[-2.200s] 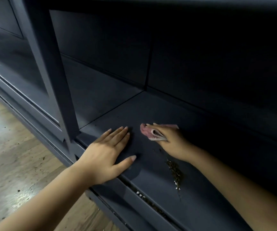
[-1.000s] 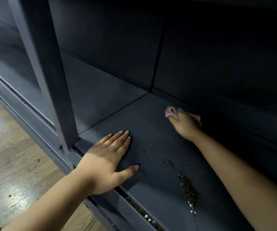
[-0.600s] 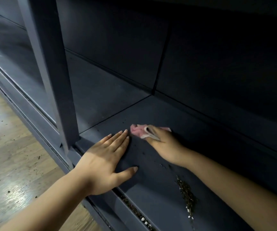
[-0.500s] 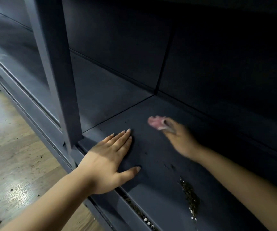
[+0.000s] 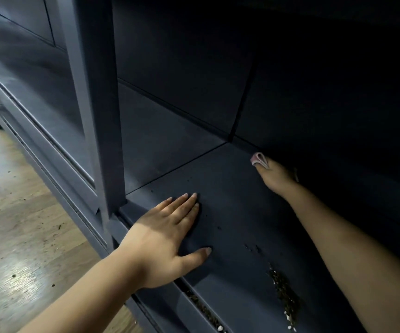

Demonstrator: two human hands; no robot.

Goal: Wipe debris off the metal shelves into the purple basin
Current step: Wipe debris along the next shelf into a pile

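Fingers of the right hand (image 5: pixel 277 177) hold one pink cloth (image 5: pixel 259 160) at the back of the shelf (image 5: pixel 230 200). Left hand (image 5: pixel 163 239) lies flat, holding nothing. One heap of debris (image 5: pixel 284 294) lies near the front, well behind the cloth.

Both forearms are bare, with no sleeves showing; the left hand (image 5: pixel 164 239) at seven o'clock and the right hand (image 5: pixel 277 177) at two o'clock have short, plain, unpainted nails
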